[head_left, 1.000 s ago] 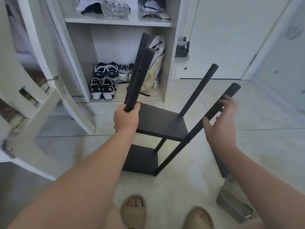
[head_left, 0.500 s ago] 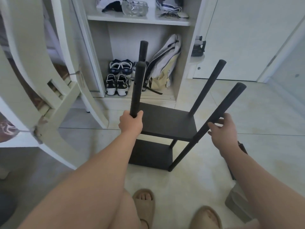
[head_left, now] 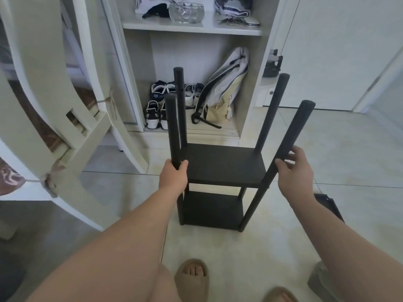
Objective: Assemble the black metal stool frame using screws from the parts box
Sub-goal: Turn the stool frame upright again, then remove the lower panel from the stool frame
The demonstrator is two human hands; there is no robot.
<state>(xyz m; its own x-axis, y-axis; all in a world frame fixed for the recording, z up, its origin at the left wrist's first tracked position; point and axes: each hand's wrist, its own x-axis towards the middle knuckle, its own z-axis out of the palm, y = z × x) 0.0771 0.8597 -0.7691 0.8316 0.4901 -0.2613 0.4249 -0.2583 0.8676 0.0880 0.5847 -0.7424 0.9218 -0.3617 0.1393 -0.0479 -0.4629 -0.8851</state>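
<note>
I observe the left hand (head_left: 173, 177) with its fingers (head_left: 183, 165) curled tight around the near-left leg (head_left: 173, 127) of the black stool frame (head_left: 222, 164). The right hand (head_left: 294, 173) is half open, thumb on the near-right leg (head_left: 290, 144) and fingers (head_left: 293, 150) curved just beside it; I cannot tell whether they clasp it. The frame stands on the floor (head_left: 327, 153), legs up, before an open cabinet (head_left: 248, 83) holding shoes (head_left: 156, 105) and a backpack (head_left: 222, 90) low down, with a glass bowl (head_left: 186, 13) on the shelf above.
</note>
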